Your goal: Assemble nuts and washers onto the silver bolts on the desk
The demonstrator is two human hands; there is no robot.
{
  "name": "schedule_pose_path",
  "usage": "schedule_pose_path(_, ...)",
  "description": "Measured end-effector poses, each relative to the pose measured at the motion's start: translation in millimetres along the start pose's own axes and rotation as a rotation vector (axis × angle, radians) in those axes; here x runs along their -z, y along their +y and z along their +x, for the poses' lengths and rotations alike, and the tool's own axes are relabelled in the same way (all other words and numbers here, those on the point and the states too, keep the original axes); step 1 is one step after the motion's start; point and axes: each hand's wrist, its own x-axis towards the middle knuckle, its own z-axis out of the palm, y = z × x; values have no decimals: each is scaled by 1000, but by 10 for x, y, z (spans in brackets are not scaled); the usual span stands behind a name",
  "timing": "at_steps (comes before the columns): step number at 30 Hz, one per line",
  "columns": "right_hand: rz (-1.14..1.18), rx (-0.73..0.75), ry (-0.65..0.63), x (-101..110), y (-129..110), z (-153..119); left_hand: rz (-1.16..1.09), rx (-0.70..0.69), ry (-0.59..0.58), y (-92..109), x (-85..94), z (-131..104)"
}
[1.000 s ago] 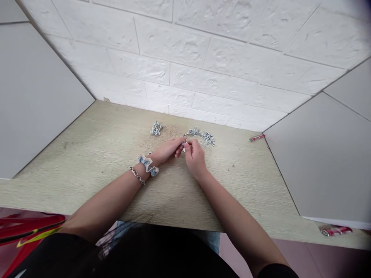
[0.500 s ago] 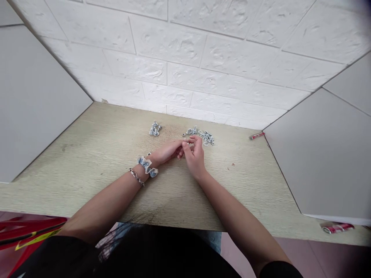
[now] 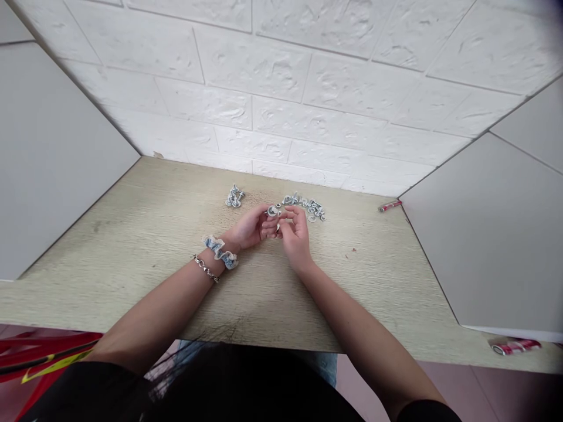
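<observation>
My left hand [image 3: 250, 228] is closed on a bolt with a wide washer [image 3: 272, 210], the washer's face showing at the fingertips. Close against it on the right, my right hand [image 3: 297, 239] has its fingers curled and its thumb bent inward. Whatever may be between those fingers is too small to make out. Just beyond the fingertips lies a small nut [image 3: 278, 205]. A loose spread of bolts, nuts and washers [image 3: 313, 208] lies behind my right hand. Farther left, a small group of bolts with washers fitted [image 3: 235, 197] rests on the wooden tabletop [image 3: 167, 234].
A white brick-patterned wall [image 3: 281, 117] closes off the back. Grey panels stand at the left [image 3: 57, 158] and right [image 3: 497, 234]. One small red cylinder [image 3: 389, 206] lies by the right panel, another red cylinder [image 3: 515, 347] near the front right edge.
My left hand has turned palm upward, bringing the bolt and washer into sight. My right hand has stayed nearly in place, its fingers slightly apart from the left hand's.
</observation>
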Motion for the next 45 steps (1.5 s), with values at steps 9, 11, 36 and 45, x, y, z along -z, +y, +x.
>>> schedule_pose_path(9, -152, 53, 59, 52, -39, -3, 222, -20, 81, -85, -28, 37)
schedule_pose_path(11, -150, 16, -4, 42, -35, -6, 251, -31, 85, -100, -24, 42)
schedule_pose_path(36, -156, -10, -43, 23, 29, 11, 273, -36, 151, -95, -52, 48)
schedule_pose_path(45, -99, -28, -21, 4, 18, 15, 283, -40, 129, -104, -41, 48)
